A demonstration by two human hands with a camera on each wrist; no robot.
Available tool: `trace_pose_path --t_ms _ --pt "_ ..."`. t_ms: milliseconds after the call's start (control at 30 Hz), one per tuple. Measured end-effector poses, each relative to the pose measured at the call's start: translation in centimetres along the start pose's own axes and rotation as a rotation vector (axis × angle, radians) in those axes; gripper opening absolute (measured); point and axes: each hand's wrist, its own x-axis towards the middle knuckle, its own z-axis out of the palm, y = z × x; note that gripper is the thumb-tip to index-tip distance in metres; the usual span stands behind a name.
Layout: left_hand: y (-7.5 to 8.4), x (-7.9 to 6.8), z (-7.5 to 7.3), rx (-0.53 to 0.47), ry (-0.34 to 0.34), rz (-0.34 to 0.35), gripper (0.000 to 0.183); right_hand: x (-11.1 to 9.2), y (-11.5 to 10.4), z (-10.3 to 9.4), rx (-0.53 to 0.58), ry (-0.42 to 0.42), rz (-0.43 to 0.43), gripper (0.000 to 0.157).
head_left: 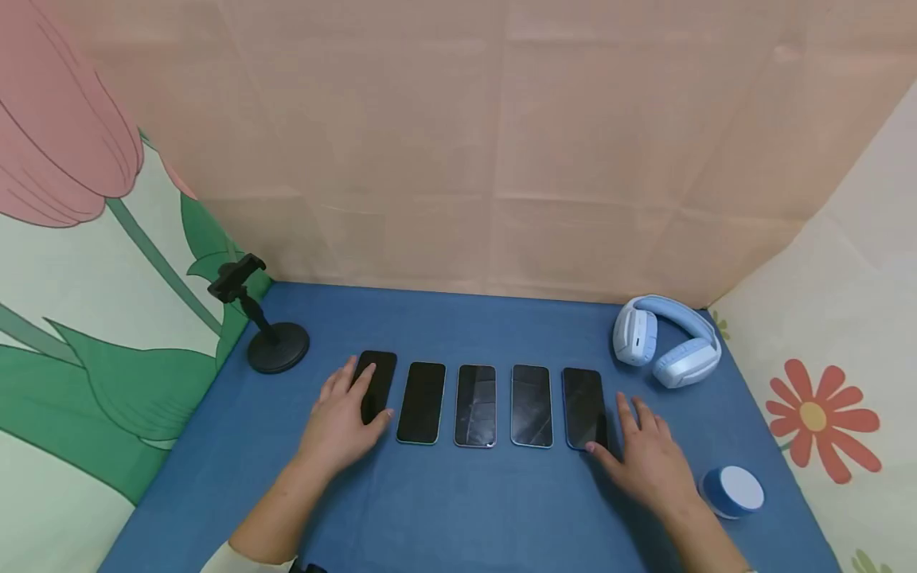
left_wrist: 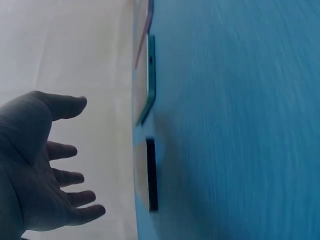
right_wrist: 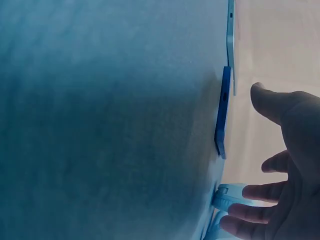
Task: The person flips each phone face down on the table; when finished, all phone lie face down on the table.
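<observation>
Several dark-screened phones lie face up in a row across the blue table. Over the leftmost black phone hovers the left hand, fingers spread; the left wrist view shows a gap between that hand and the black phone. Beside it lie a green-edged phone, a pinkish-edged phone and a light-blue-edged phone. At the row's right end, the right hand is held beside a blue-edged phone, its thumb overlapping the lower corner. Neither hand holds anything.
A black phone stand with a round base is at the back left. Light-blue headphones lie at the back right. A small blue-and-white round container sits near the right wrist. Fabric walls enclose the blue table.
</observation>
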Motion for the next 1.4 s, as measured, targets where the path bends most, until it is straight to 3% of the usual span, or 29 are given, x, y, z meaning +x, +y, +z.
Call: trace_pose_path --t_ms 467,667,967,1400 --pt "5.4 1.2 1.8 -0.237 -0.005 0.084 0.058 0.4 -0.2 0.1 0.082 -0.029 0.018 0.098" --pt "7.2 1.3 3.2 -0.304 0.002 0.105 0.049 0.3 -0.1 0.0 0.124 -0.019 0.029 0.084" --pt "8.9 1.7 4.6 -0.360 -0.032 0.116 0.047 0.3 -0.1 -0.1 0.154 0.044 0.027 0.070" --pt "11.2 2.5 5.3 -0.455 -0.105 0.171 0.044 0.3 0.1 0.0 0.182 0.031 0.024 0.058"
